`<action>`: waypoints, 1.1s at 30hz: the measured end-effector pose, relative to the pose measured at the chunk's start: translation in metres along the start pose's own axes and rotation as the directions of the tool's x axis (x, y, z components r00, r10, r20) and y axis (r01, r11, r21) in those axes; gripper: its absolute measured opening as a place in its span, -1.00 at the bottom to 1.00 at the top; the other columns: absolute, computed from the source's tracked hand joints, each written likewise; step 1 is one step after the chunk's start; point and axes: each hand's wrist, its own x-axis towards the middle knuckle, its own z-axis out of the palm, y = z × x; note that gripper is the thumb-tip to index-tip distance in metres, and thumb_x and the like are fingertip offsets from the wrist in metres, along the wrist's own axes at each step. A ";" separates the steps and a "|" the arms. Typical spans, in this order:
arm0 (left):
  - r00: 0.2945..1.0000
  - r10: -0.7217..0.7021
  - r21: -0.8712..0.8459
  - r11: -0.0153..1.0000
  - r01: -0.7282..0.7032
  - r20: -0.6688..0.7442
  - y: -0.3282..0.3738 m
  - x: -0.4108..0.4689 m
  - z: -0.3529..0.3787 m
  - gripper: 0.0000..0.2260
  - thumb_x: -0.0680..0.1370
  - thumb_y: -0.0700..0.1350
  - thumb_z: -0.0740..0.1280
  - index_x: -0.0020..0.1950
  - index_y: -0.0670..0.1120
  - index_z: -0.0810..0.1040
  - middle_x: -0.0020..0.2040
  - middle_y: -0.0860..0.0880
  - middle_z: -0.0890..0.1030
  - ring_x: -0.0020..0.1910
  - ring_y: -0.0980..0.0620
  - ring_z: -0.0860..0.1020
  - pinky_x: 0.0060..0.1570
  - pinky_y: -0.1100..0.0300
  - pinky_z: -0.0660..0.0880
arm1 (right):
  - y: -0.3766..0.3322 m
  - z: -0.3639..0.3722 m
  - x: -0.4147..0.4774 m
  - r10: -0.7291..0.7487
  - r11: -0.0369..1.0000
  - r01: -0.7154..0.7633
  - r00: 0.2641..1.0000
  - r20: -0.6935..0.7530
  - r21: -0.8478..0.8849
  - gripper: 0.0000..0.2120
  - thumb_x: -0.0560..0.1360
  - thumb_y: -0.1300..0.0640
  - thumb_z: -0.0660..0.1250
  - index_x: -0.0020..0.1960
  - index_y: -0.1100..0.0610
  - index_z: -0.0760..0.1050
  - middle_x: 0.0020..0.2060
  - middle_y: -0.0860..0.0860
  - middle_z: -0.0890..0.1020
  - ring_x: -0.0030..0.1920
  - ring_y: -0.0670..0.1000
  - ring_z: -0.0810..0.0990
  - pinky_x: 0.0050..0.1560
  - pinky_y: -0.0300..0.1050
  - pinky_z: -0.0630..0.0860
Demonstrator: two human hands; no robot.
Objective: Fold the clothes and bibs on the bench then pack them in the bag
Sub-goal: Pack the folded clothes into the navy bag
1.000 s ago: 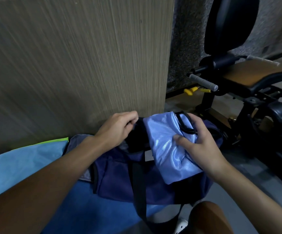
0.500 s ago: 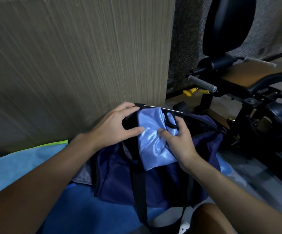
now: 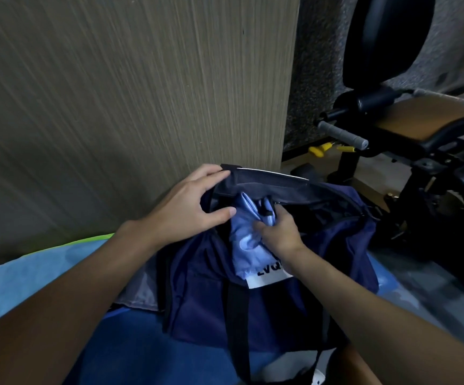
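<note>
While our left hand (image 3: 189, 207) grips the bag (image 3: 203, 287) by its rim, our right hand (image 3: 280, 236) clutches the folded blue garment (image 3: 241, 237): light, soft, probably slippery; best pinched across its folds.

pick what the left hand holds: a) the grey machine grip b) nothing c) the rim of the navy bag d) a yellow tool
c: the left hand grips the upper rim of the navy bag, keeping its mouth open, while the right hand holds the light blue garment there.

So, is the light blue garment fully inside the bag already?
No, much of the garment hangs over the bag's front while the right hand grips it at the opening.
</note>
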 end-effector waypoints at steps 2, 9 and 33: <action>1.000 0.020 0.030 0.999 -0.020 -0.011 0.001 0.000 -0.001 -0.26 0.42 0.29 0.34 0.53 -0.01 0.35 0.40 0.27 0.31 0.39 0.30 0.33 0.42 0.21 0.29 | -0.001 0.010 0.006 -0.013 0.996 0.012 1.000 0.010 0.083 -0.84 0.48 0.25 0.39 0.03 0.09 0.51 -0.15 0.12 0.67 -0.20 0.04 0.62 -0.14 -0.01 0.59; 0.995 -0.104 0.371 0.924 0.096 0.003 -0.010 -0.021 0.023 -0.02 0.43 0.20 0.47 0.64 0.04 -0.09 0.59 0.06 0.01 0.55 0.07 0.02 0.48 -0.12 0.11 | 0.016 0.037 0.017 0.058 0.990 -0.058 0.998 0.000 0.132 -0.89 0.53 0.29 0.36 -0.03 0.12 0.47 -0.22 0.12 0.65 -0.30 0.03 0.61 -0.26 -0.05 0.57; 0.948 -0.243 0.115 0.968 0.223 0.204 -0.014 -0.038 0.008 0.11 0.41 -0.15 0.43 0.49 0.37 -0.42 0.44 0.48 -0.26 0.43 0.04 0.35 0.32 -0.18 0.41 | 0.021 0.072 0.022 0.078 0.981 -0.031 0.967 0.242 -0.194 -0.37 0.37 0.01 0.56 0.31 0.11 0.34 0.20 0.03 0.53 0.17 0.04 0.52 0.19 -0.03 0.50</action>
